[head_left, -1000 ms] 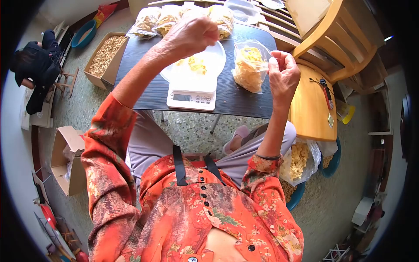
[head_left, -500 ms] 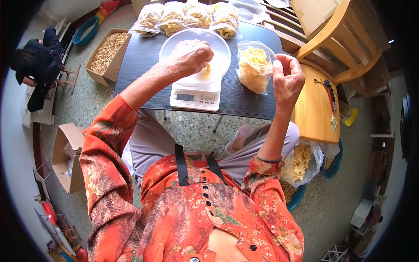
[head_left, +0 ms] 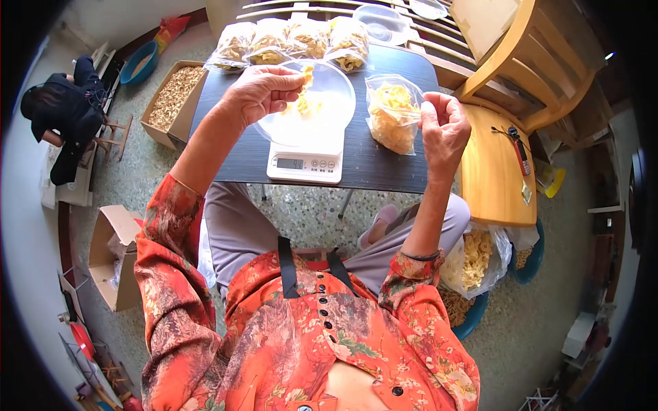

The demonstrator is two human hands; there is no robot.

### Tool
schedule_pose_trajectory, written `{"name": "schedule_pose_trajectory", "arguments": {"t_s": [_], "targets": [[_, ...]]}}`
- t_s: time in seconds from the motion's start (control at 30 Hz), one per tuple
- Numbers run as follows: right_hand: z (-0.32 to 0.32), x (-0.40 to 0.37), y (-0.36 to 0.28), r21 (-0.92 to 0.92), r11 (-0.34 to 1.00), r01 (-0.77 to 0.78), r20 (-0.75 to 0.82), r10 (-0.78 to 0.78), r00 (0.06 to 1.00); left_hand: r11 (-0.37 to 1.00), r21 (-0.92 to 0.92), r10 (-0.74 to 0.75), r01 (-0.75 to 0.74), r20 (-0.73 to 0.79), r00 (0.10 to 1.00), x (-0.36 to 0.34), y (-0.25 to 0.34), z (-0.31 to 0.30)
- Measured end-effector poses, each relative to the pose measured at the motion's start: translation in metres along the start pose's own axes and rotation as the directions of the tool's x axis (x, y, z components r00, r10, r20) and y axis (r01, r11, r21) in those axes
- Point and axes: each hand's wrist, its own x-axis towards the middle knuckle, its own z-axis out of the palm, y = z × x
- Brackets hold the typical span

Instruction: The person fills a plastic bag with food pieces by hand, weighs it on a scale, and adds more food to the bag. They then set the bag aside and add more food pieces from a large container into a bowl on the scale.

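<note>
My left hand (head_left: 264, 96) pinches a dried yellow piece (head_left: 308, 74) above a clear plastic bowl (head_left: 343, 109). More yellow bits lie in the bowl, partly washed out by glare. The bowl rests on a white digital scale (head_left: 305, 164) at the table's near edge; its display digits are too blurred to read surely. My right hand (head_left: 445, 133) is closed at the top right edge of a clear zip bag (head_left: 394, 123), which stands on the table holding pale yellow dried pieces.
Several filled bags (head_left: 308, 41) line the far side of the dark table (head_left: 233, 157). A wooden chair (head_left: 493, 171) with a small tool stands right. A carton (head_left: 175, 99) of brown pieces is left. Beyond it sits another person (head_left: 62, 109). An open bag (head_left: 476, 260) lies low right.
My left hand has lifted up and left from the bowl, a yellow piece now showing at its fingertips. My right hand stays at the bag's edge. The view has shifted slightly.
</note>
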Motion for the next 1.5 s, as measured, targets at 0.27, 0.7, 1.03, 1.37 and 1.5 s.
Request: {"name": "schedule_pose_trajectory", "arguments": {"t_s": [0.27,0.7,1.03,1.37,1.5], "targets": [[-0.004,0.001,-0.001,0.105,0.994,-0.037,0.026,0.035,0.999,0.599,0.635,0.436,-0.487,0.252,0.864,-0.021,0.027,0.099],[-0.012,0.004,0.007,0.173,0.983,-0.067,-0.016,0.071,0.997,0.09,0.66,0.716,-0.745,0.477,0.509,0.008,0.002,0.143],[-0.011,0.005,0.011,0.153,0.988,-0.022,-0.012,0.024,1.0,-0.036,0.652,0.512,-0.757,0.663,0.546,0.007,-0.009,0.148],[-0.007,0.004,0.008,0.166,0.986,-0.01,-0.044,0.017,0.999,-0.06,0.881,0.546,-0.47,0.423,0.723,0.004,0.026,0.038],[-0.008,0.003,0.007,0.167,0.986,-0.007,-0.033,0.013,0.999,-0.128,0.912,0.411,-0.391,0.407,0.815,0.007,-0.003,0.021]]}}
